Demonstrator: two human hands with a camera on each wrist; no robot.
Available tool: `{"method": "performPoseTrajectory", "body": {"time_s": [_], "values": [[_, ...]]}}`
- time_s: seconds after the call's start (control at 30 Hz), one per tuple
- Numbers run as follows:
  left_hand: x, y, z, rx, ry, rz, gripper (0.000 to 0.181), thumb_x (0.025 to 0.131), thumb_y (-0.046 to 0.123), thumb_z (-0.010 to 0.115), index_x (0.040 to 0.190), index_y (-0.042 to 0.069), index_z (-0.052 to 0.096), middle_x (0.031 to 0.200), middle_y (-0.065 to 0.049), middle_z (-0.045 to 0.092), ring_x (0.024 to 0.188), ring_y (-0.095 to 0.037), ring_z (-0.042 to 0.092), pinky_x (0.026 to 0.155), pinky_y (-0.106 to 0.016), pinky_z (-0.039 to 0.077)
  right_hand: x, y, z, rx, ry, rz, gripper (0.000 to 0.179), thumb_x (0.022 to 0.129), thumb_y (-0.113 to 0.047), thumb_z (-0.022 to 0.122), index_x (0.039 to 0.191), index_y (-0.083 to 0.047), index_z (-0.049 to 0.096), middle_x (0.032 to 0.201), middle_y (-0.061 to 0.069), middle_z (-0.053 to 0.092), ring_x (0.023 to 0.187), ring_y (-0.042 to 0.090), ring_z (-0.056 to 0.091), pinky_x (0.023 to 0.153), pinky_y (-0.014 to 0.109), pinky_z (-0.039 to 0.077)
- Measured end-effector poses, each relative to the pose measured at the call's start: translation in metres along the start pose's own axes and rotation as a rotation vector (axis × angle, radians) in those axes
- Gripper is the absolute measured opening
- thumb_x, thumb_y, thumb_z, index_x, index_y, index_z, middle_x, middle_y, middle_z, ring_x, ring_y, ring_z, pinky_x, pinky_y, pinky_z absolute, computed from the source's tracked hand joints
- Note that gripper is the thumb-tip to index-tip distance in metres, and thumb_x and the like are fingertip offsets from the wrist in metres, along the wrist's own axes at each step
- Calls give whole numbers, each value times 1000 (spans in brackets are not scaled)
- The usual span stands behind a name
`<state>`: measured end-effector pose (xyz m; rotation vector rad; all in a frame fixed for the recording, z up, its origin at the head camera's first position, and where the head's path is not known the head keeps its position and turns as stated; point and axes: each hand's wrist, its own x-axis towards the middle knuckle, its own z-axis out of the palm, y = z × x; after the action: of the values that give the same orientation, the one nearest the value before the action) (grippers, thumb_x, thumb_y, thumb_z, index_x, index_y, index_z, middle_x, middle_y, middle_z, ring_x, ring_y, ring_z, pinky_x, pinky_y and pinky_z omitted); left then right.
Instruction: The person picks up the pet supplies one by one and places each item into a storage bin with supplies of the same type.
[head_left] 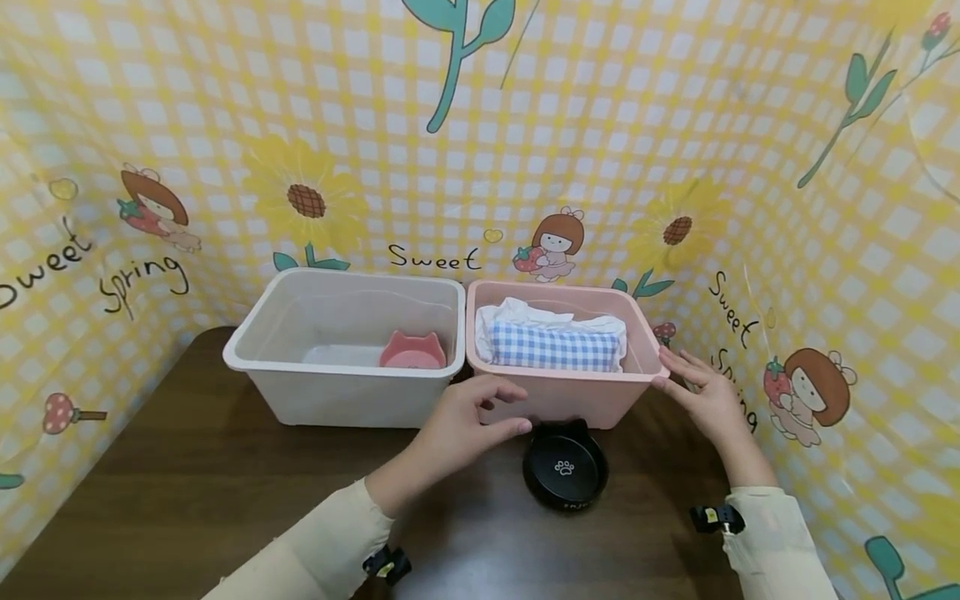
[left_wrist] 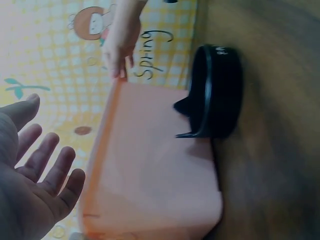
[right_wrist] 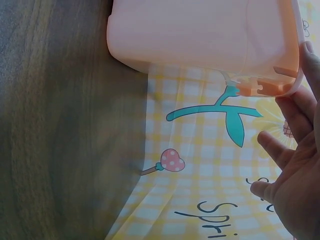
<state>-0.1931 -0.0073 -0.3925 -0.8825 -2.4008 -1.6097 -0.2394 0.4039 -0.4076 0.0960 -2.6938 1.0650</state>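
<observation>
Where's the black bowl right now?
In the head view, the black bowl sits on the dark wooden table, right of centre, just in front of the pink bin.

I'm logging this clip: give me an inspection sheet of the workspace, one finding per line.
Surface: dark wood-look table.
Job's things: pink bin holding a blue-and-white checked cloth with crumpled white material; black bowl with a paw print, in front of that bin; pale grey bin alongside, pink cat-eared dish inside.
Clutter: nothing seen beyond those things.
Left hand: holds nothing, thumb and fingers apart, near the black bowl.
Right hand: touches the pink bin's rim at its front right corner.
Cables: nothing seen.
Surroundings: yellow-checked printed sheet behind and at both sides; small black device at each sleeve cuff.
</observation>
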Motion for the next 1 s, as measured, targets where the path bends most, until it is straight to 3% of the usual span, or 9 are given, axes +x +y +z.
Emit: {"method": "performPoseTrajectory", "body": {"time_s": [0.3,0.53,0.67,1.0], "values": [[-11,-26,18,-12,-51,-85,28,87,31,84,112,22,75,111,6,72,105,-12,66,92,-40,56,0,-1,-1,14,-10,4,60,92,-47,75,145,-25,58,152,1,50,152,37,31,115,73,20],[-16,-47,31,8,-64,-201,33,87,36,84,115,23,74,115,5,71,112,-18,66,99,-41,54,-1,-2,-1,13,-6,0,60,92,-47,75,145,-24,58,152,2,51,151,38,32,116,73,19],[-12,-55,38,12,-52,-202,34,87,35,83,117,21,73,117,-1,73,113,-20,66,100,-43,53,0,-2,-1,7,0,-5,60,92,-47,75,145,-25,58,152,5,50,151,38,32,115,73,18],[-3,-71,61,38,-53,-244,46,88,34,83,126,12,71,124,-1,72,119,-24,65,103,-46,52,0,0,0,-11,5,-8,60,92,-47,75,145,-25,59,152,7,51,151,38,33,114,73,22]]}}
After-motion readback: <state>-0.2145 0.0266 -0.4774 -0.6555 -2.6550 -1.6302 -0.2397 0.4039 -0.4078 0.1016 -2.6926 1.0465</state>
